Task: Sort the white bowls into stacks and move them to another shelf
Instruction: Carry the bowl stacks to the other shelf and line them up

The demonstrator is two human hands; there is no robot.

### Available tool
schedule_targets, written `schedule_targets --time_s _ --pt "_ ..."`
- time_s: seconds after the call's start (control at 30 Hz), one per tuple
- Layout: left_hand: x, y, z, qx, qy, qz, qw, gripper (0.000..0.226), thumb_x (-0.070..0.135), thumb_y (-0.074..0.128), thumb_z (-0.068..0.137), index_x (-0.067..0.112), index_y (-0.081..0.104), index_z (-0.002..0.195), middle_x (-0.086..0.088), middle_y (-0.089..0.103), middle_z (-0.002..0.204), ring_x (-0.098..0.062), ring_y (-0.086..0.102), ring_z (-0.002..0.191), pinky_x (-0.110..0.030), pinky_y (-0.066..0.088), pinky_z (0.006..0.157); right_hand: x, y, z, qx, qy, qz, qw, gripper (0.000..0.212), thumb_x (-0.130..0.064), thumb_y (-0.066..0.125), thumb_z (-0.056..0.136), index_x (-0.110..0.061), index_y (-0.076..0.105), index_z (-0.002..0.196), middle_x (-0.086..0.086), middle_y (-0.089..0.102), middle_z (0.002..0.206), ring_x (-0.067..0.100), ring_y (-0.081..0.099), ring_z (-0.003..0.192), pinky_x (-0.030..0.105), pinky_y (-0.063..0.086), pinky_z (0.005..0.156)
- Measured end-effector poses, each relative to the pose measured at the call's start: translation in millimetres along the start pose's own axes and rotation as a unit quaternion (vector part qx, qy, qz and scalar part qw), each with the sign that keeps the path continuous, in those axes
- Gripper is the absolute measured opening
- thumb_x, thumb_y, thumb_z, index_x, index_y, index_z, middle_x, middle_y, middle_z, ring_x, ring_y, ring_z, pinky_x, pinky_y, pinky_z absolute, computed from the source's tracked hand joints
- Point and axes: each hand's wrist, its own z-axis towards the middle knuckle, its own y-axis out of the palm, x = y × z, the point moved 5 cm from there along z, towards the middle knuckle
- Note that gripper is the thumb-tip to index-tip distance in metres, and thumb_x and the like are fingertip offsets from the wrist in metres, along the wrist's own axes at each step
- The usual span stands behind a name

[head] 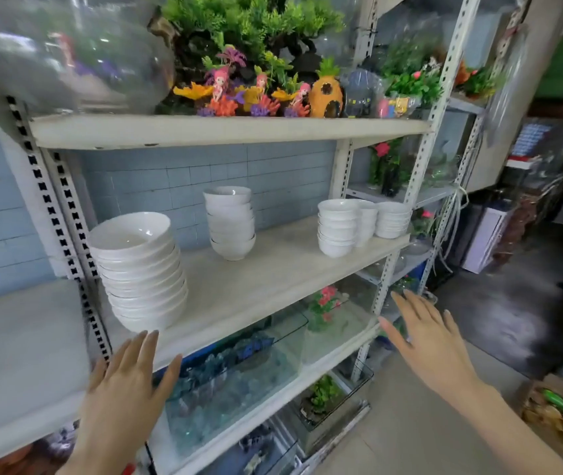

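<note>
Left hand (125,382): nearest the camera, back of the hand upward; grip fully open, fingers straight and slightly spread, holding nothing; fingertips at the front edge of the shelf just below the wide stack; contact cannot be told.
Right hand (430,341): raised in front of the right post (384,286), below shelf level; grip fully open, fingers spread, holding nothing.
Tank (232,382): glass, on the board under the shelf, behind the left hand; blue ornaments and pale gravel inside.
Side shelf (16,354): pale board of the next unit, left of the left hand.
Shelf (273,286): pale middle board carrying all the white bowls.
Wide stack (139,272): shallow white bowls nested upright, at the left front corner, leaning a little to the right.
Deep stack (230,222): narrower, deeper white bowls, nested, mid-shelf toward the back, well apart from the wide stack.
Small stacks (338,228): three low piles of small white bowls side by side at the right end, near the back.
Wall (204,173): blue tiles behind the shelf.
Fishbowl (64,53): clear glass globe, upper board, left.
Plants (249,25): green plastic foliage, upper board, centre.
Pineapple (326,92): orange ornament, right of coloured corals and figurines.
</note>
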Motion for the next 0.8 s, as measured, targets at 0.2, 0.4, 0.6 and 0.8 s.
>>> schedule_targets --time_s 0.2,0.4,0.6,0.8 --pt "50 1 20 0.051 -0.027 -0.003 0.998 0.063 0.054 0.041 0.089 0.009 0.058 0.128 -0.01 0.061 0.128 -0.032 0.058 0.119 -0.055 0.046 0.096 14 11 45 -0.015 -0.067 0.008 0.998 0.096 -0.073 -0.019 0.073 -0.024 0.011 0.15 -0.001 0.012 0.158 0.017 0.01 0.145 0.041 0.014 0.116" --pt "79 9 71 0.06 -0.049 -0.026 0.997 0.071 0.061 0.021 0.095 0.012 0.045 0.139 -0.006 0.05 0.141 -0.024 0.046 0.131 -0.047 0.033 0.109 -1 33 112 -0.042 -0.115 0.042 0.992 0.097 -0.071 -0.019 0.064 -0.028 -0.001 0.15 -0.005 -0.001 0.159 0.015 0.004 0.146 0.039 0.008 0.117" --pt "95 27 122 0.067 -0.074 -0.069 0.993 0.088 0.068 0.011 0.081 0.012 0.044 0.14 -0.004 0.05 0.141 -0.025 0.047 0.13 -0.043 0.037 0.105 -32 52 178 -0.048 -0.185 0.083 0.978 0.09 -0.075 -0.007 0.076 -0.026 0.008 0.15 -0.005 0.009 0.158 0.013 0.011 0.145 0.034 0.015 0.116" --pt "122 35 174 0.043 -0.072 -0.111 0.99 0.064 0.057 0.026 0.095 0.024 0.017 0.15 0.009 0.025 0.155 -0.016 0.039 0.135 -0.034 0.037 0.103 -63 69 229 -0.089 -0.223 0.181 0.954 0.065 -0.057 0.025 0.093 -0.026 0.015 0.149 -0.006 0.019 0.156 0.011 0.021 0.141 0.027 0.024 0.109"
